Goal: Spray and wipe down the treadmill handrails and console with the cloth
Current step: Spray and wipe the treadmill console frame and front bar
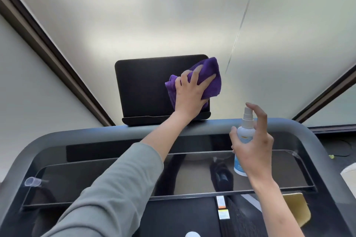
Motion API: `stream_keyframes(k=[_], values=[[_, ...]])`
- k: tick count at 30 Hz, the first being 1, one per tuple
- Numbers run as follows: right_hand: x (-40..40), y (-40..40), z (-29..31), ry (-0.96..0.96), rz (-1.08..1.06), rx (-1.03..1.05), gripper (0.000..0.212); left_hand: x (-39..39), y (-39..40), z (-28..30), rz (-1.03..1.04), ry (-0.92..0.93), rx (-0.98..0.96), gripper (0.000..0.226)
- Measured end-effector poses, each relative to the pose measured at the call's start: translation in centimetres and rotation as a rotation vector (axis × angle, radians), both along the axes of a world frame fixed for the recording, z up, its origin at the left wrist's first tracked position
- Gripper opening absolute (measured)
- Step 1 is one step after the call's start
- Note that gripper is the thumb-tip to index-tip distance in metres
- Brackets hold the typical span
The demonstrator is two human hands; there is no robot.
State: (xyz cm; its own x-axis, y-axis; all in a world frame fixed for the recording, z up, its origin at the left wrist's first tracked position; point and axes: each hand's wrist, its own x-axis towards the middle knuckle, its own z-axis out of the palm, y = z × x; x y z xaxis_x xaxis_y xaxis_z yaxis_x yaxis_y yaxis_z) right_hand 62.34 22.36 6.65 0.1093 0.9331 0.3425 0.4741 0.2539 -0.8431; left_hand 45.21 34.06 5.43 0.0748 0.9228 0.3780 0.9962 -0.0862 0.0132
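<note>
The left hand (189, 90) presses a crumpled purple microfibre cloth (209, 77) flat against the right side of the dark rectangular console screen (144, 86), which stands at about twelve o'clock from the person. Its fingers (196, 75) are spread over the cloth, the thumb tucked under the lower edge at about five o'clock of the wad, so the cloth is held by pressure and a light grip together. A grey-green sleeve covers that forearm.

At about two o'clock, nearer the person, the right hand (254, 150) grips a small white spray bottle with a pale blue label (243, 136) upright. Its thumb and lower fingers curl round the body, while the forefinger arches over the nozzle without clearly pressing it; whether it touches the cap I cannot tell.

The grey rounded handrail frame (77, 138) runs from nine o'clock round to three o'clock, with a glossy dark tray panel (96, 179) inside it.

As a judgement, the work is in its console stage: the cloth sits on the screen's right part, and the left part looks untouched by it now. No wetness or streaks can be made out on the handrails, so whether they are done is unclear. Probably the rest of the screen and both rails remain.
</note>
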Motion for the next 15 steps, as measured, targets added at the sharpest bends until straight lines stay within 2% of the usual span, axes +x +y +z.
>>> stream_keyframes(k=[2,6,9,11,13,15], values=[[-0.1,-0.2,0.1,0.004,-0.001,-0.012,0.063,-0.7,-1.7,-1.0,-0.071,-0.007,-0.027,0.055],[-0.1,-0.5,0.7,0.01,-0.004,0.01,0.065,-1.7,-4.8,-1.9,-0.044,-0.106,-0.094,0.042],[0.4,-0.8,1.1,0.006,-0.017,0.04,0.064,-2.9,-6.2,-1.9,-0.013,-0.193,-0.09,0.048],[0.7,-1.1,1.2,0.013,-0.03,0.039,0.064,-2.8,-6.8,-1.7,-0.004,-0.289,0.026,0.056],[0.7,-1.4,1.1,0.021,-0.036,0.013,0.064,-1.5,-7.0,-1.9,-0.025,-0.278,0.103,0.062],[0.5,-1.8,1.0,0.004,-0.025,0.003,0.063,0.1,-6.8,-2.4,-0.053,-0.187,0.007,0.065]])
